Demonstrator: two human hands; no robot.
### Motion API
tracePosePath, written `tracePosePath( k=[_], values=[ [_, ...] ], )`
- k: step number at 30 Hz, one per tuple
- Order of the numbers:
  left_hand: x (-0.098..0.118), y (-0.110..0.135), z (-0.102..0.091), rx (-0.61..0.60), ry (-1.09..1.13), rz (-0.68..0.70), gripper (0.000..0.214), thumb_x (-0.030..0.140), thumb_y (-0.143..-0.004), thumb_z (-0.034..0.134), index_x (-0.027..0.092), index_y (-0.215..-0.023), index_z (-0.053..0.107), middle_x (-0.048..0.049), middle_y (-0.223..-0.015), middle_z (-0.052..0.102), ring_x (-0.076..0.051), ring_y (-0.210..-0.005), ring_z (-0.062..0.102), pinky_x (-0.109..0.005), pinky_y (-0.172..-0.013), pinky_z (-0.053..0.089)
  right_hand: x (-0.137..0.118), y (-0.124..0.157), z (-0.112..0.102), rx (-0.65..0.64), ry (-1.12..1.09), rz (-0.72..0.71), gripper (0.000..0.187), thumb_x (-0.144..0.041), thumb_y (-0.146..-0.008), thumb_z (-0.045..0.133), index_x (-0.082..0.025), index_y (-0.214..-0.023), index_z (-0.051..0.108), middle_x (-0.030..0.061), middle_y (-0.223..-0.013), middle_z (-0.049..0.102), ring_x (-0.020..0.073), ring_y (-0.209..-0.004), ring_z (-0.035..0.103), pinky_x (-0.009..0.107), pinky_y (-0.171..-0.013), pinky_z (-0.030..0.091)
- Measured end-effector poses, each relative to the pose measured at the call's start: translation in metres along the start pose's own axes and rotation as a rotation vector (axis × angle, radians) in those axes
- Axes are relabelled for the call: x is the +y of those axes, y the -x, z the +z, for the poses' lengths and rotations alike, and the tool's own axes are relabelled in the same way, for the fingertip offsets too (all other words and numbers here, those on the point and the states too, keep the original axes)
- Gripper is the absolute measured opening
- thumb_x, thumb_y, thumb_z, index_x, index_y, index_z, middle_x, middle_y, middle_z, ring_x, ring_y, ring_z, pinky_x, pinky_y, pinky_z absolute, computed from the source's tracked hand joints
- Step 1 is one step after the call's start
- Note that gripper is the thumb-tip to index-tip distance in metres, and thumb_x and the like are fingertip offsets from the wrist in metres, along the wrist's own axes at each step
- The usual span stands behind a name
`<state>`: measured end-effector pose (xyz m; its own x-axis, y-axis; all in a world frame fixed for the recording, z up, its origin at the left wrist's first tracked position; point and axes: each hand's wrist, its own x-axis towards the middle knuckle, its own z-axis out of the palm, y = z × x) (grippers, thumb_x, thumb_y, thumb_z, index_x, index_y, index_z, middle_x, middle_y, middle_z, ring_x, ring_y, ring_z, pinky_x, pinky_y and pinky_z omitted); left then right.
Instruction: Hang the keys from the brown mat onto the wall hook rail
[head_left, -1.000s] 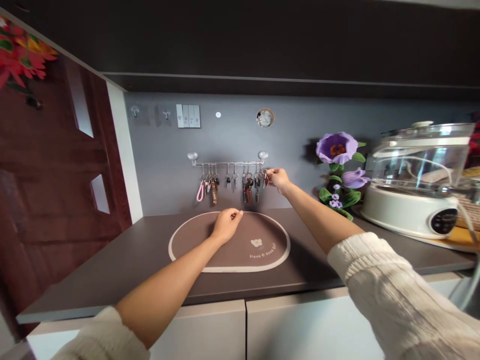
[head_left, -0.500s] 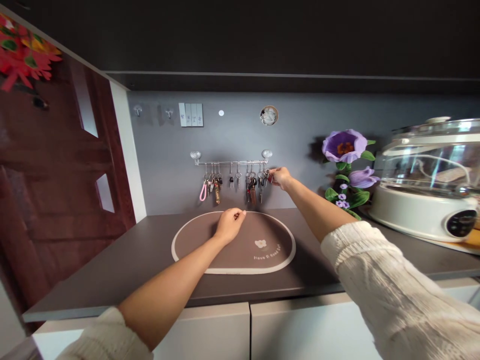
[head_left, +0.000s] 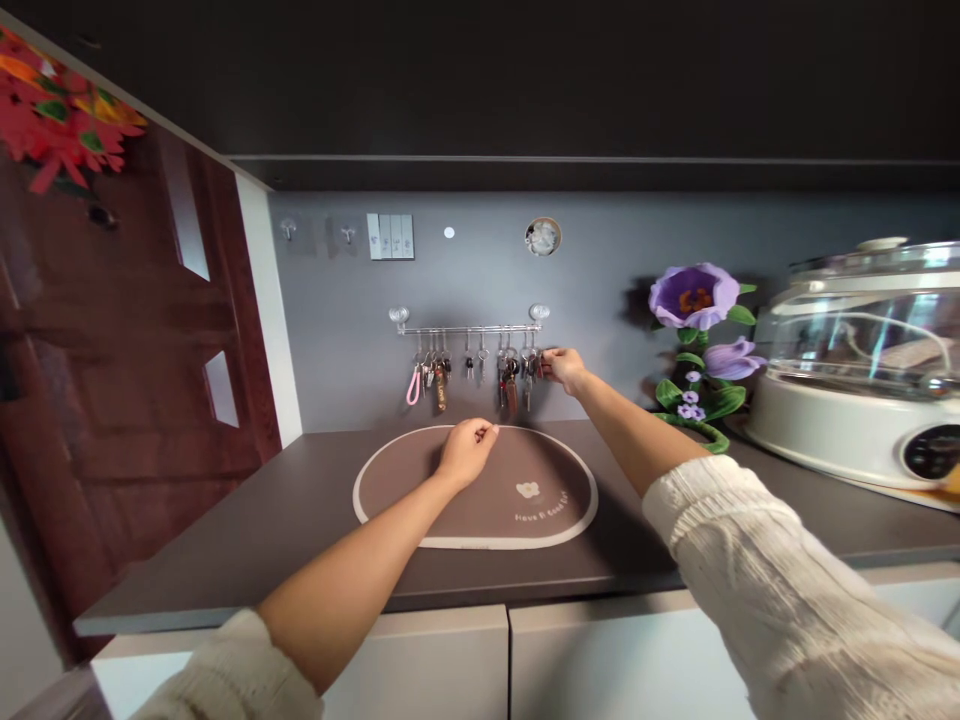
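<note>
A clear key rack (head_left: pixel 472 329) is fixed to the grey wall by two round mounts, and several bunches of keys hang from its hooks. At its right end, my right hand (head_left: pixel 564 370) is closed on keys at the last hook; the fingers partly hide them, and a bit of dark red shows there. My left hand (head_left: pixel 466 452) is held curled over the brown oval mat (head_left: pixel 405 480), with nothing visible in it. Among the hanging bunches are a pink loop (head_left: pixel 413 386), a gold-brown tag (head_left: pixel 441 390) and a brown fob (head_left: pixel 511 392).
Purple artificial flowers (head_left: pixel 694 298) stand right of my right forearm, beside a white appliance with a clear cover (head_left: pixel 832 425). A dark cabinet (head_left: pixel 480 90) overhangs the counter (head_left: pixel 255 530). On the wall are a switch panel (head_left: pixel 391 237) and a round hole (head_left: pixel 543 237). A red-brown door (head_left: pixel 112 400) is at left.
The whole view has shifted slightly, so things sit a little further right and lower. My right hand stays at the rack's right end; my left hand remains curled over the mat.
</note>
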<state>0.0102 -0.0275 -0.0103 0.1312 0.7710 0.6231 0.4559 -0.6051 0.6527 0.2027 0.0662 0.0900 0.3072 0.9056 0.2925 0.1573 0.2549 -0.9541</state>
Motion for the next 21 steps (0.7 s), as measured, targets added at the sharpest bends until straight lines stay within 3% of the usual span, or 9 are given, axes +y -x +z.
tracePosePath(
  k=[5, 10, 13, 16, 18, 21],
  values=[
    [-0.005, -0.002, -0.002, -0.006, 0.055, -0.023, 0.023, 0.034, -0.073, 0.05, 0.015, -0.082, 0.06, -0.0019, -0.072, 0.059, -0.011, -0.065, 0.05, -0.024, -0.064, 0.039, 0.008, 0.022, -0.002, 0.127, 0.021, 0.018, 0.006, -0.017, -0.068, 0.053, -0.017, -0.063, 0.049, -0.0027, -0.052, 0.049, 0.006, -0.045, 0.042, 0.019, -0.046, 0.037],
    [0.006, -0.004, -0.019, 0.076, 0.183, -0.143, 0.046, 0.029, -0.068, 0.058, 0.014, -0.11, 0.05, 0.0041, -0.063, 0.048, -0.008, -0.058, 0.046, -0.023, -0.062, 0.039, 0.001, 0.072, 0.005, -0.006, -0.081, -0.033, 0.007, -0.019, -0.067, 0.055, -0.017, -0.074, 0.053, -0.0006, -0.065, 0.053, 0.0061, -0.049, 0.043, 0.021, -0.051, 0.042],
    [0.025, 0.002, -0.04, 0.088, 0.276, -0.094, 0.066, 0.022, -0.066, 0.06, 0.017, -0.127, 0.035, 0.007, -0.059, 0.044, -0.007, -0.055, 0.043, -0.021, -0.063, 0.038, -0.007, 0.108, 0.011, -0.127, -0.168, -0.115, 0.037, -0.023, -0.066, 0.059, -0.019, -0.102, 0.051, -0.0031, -0.066, 0.051, 0.0069, -0.051, 0.043, 0.023, -0.055, 0.044],
    [0.044, 0.017, -0.063, 0.044, 0.325, 0.012, 0.087, 0.019, -0.066, 0.06, 0.023, -0.138, 0.012, 0.0082, -0.06, 0.045, -0.006, -0.056, 0.043, -0.021, -0.067, 0.038, -0.012, 0.144, 0.013, -0.267, -0.184, -0.281, 0.074, -0.024, -0.065, 0.061, -0.025, -0.131, 0.027, -0.0066, -0.06, 0.046, 0.009, -0.055, 0.046, 0.024, -0.06, 0.044],
    [0.053, 0.032, -0.076, 0.036, 0.309, 0.034, 0.097, 0.019, -0.066, 0.061, 0.024, -0.138, -0.003, 0.0085, -0.061, 0.047, -0.006, -0.056, 0.043, -0.021, -0.066, 0.038, -0.014, 0.167, 0.011, -0.363, -0.167, -0.379, 0.088, -0.024, -0.067, 0.061, -0.027, -0.138, 0.009, -0.0072, -0.059, 0.044, 0.0092, -0.057, 0.045, 0.024, -0.061, 0.043],
    [0.057, 0.057, -0.091, -0.007, 0.234, 0.059, 0.102, 0.02, -0.067, 0.06, 0.022, -0.136, -0.014, 0.008, -0.064, 0.049, -0.006, -0.058, 0.045, -0.021, -0.068, 0.038, -0.011, 0.199, 0.005, -0.473, -0.111, -0.434, 0.095, -0.025, -0.069, 0.061, -0.027, -0.139, -0.003, -0.0061, -0.063, 0.044, 0.009, -0.055, 0.042, 0.023, -0.057, 0.041]
  ],
)
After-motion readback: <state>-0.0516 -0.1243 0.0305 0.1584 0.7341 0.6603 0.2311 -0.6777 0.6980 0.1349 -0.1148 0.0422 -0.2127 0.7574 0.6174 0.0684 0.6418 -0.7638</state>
